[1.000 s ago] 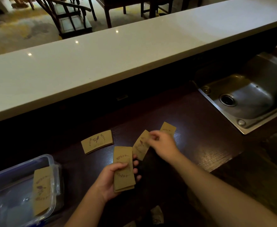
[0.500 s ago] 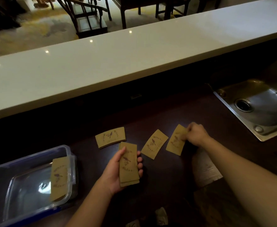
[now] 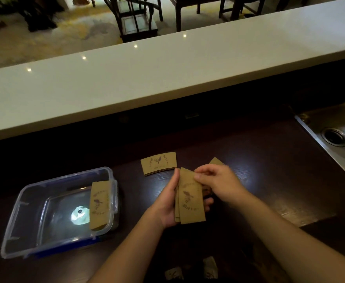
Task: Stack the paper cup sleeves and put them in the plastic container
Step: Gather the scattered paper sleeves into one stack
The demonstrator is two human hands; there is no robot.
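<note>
My left hand point(image 3: 167, 203) holds a stack of brown paper cup sleeves point(image 3: 190, 199) upright in its palm. My right hand point(image 3: 218, 180) pinches the top edge of the front sleeve of that stack. Another flat sleeve point(image 3: 159, 163) lies on the dark counter just beyond the hands. The corner of one more sleeve point(image 3: 215, 161) peeks out behind my right hand. The clear plastic container point(image 3: 45, 211) with blue clips sits at the left, with one sleeve point(image 3: 99, 204) leaning against its right wall.
A steel sink point(image 3: 335, 135) is set into the counter at the right. A raised white bar top point(image 3: 167, 72) runs across behind the dark work surface point(image 3: 269, 170). Small paper scraps point(image 3: 209, 267) lie near the front edge.
My right hand picked up a sleeve from the counter on the right and brought it left onto the stack in my left hand. The view shifted slightly right.
</note>
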